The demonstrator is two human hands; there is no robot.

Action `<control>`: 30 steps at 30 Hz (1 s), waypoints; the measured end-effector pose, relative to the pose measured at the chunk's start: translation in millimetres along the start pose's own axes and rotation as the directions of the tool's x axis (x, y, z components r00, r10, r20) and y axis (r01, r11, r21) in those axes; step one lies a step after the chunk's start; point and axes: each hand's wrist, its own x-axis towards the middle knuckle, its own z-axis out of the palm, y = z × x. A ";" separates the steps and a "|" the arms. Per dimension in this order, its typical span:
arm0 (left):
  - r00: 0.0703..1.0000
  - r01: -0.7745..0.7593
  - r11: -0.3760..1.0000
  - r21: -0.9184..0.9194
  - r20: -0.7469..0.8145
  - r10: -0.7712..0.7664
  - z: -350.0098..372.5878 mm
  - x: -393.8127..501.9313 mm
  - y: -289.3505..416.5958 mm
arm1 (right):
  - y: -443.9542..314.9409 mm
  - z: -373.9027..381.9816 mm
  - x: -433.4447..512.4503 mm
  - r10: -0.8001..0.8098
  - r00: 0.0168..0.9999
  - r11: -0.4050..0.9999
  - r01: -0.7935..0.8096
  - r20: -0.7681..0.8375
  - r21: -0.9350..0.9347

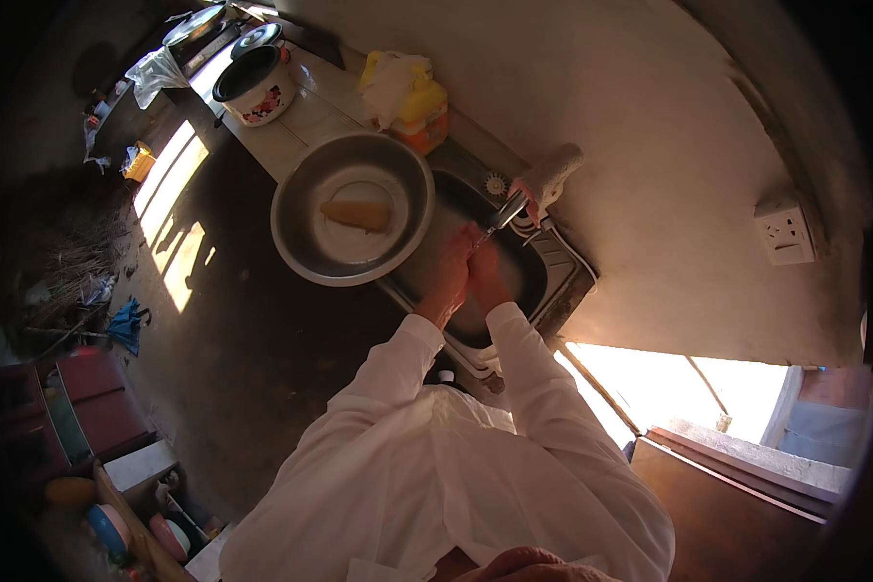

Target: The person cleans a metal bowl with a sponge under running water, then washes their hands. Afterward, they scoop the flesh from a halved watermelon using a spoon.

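My left hand [451,263] and my right hand [483,260] are pressed together over the dark sink [513,287], under the metal faucet [510,211]. Water runs from the spout onto them, and wet streaks shine on the left wrist. What lies between the palms, if anything, is hidden. Left of the hands, a wide stainless steel basin [302,251] overlaps the sink's edge. In it rests an oblong, orange-brown piece of food [356,215], possibly squash.
Beyond the basin stand a yellow-and-orange jug [418,109] and a flowered enamel pot [258,94] on the tiled counter [313,105]. A cloth-like cover [561,171] wraps the pipe behind the faucet. A wall socket [783,233] is at right; a blue umbrella [125,327] lies far left.
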 end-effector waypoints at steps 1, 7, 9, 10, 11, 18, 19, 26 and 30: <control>0.994 -0.050 0.963 0.263 -0.081 0.074 4.3 -3.9 0.1 | 4.5 4.5 4.6 -0.072 0.997 0.979 0.068 -0.014 -0.194; 0.946 -0.034 0.999 -0.023 -0.323 0.025 23.2 -19.4 6.8 | 7.5 33.0 8.7 -0.500 0.856 0.368 0.350 0.133 -0.862; 0.965 0.059 0.973 -0.221 -0.238 -0.113 16.0 -17.6 11.1 | 6.5 43.4 -6.8 -0.540 0.836 0.418 0.369 0.100 -0.830; 0.977 0.123 0.963 -0.240 -0.140 -0.160 5.2 -13.8 15.2 | 4.9 46.6 -16.4 -0.522 0.843 0.434 0.395 0.131 -0.810; 0.977 0.193 0.948 -0.253 -0.037 -0.209 -7.8 -8.6 17.9 | 5.6 50.9 -26.8 -0.399 0.916 0.780 0.318 -0.037 -0.540; 0.894 0.440 0.827 -0.349 0.254 -0.368 -48.3 27.9 -19.6 | 7.9 47.7 -71.5 -0.067 0.960 0.955 0.140 -0.271 0.260; 0.922 0.384 0.889 -0.250 0.059 -0.382 -40.1 27.5 -25.7 | 5.2 41.3 -68.3 -0.037 0.943 0.992 0.076 -0.330 0.104; 0.927 0.234 0.957 0.172 -0.337 -0.166 28.5 -3.1 -27.9 | 0.5 -14.2 -36.4 0.143 0.986 0.982 -0.132 -0.081 0.133; 0.883 0.432 0.896 0.105 -0.253 -0.396 26.1 -5.0 2.9 | 16.8 -18.0 -41.5 0.144 0.979 0.982 -0.159 -0.146 -0.101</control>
